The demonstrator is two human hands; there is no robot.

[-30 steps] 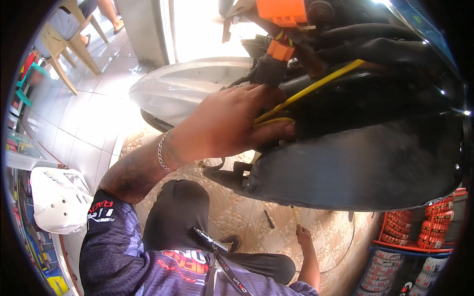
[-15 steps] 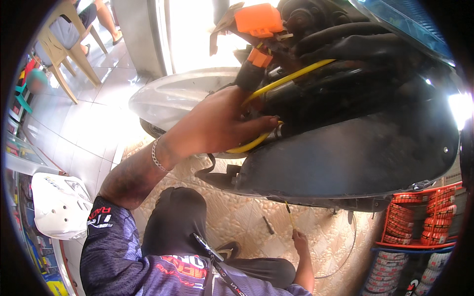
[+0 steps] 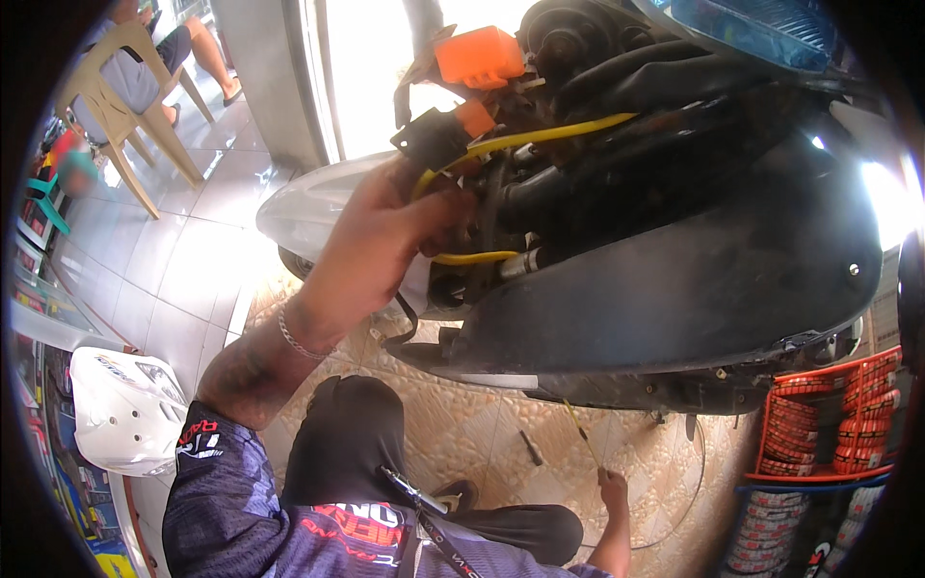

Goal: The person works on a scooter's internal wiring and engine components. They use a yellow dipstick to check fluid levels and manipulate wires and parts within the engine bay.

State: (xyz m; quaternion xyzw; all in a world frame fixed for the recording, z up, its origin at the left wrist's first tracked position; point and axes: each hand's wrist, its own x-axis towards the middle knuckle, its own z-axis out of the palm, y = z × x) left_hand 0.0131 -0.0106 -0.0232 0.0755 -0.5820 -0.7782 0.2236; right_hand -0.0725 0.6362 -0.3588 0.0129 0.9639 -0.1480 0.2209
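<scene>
A partly stripped motorcycle, its black side panel [image 3: 665,299] facing me, fills the upper right. At its front, my left hand [image 3: 385,226] is closed, its curled fingers around a yellow cable [image 3: 559,133]. The cable bends through the grip; its lower run ends at a silver metal fitting [image 3: 518,264]. Some fingertips are blurred and partly hidden. Just beyond the hand are a black bracket [image 3: 434,138] and an orange connector [image 3: 473,118]. Low down, my right hand [image 3: 612,485] is closed on a thin yellow cord [image 3: 582,431] that rises under the panel.
An orange box-shaped part [image 3: 479,57] sits above the front assembly, near a whitish fender [image 3: 313,207]. On the tiled floor lies a short dark rod [image 3: 531,448]. A white fairing [image 3: 125,409] stands left, a tire rack [image 3: 829,472] right. Someone sits on a beige chair [image 3: 116,82].
My left hand has drawn back left from the metal fitting, with the yellow cable bending through its fingers. The right hand has shifted slightly right and down, still gripping the thin cord.
</scene>
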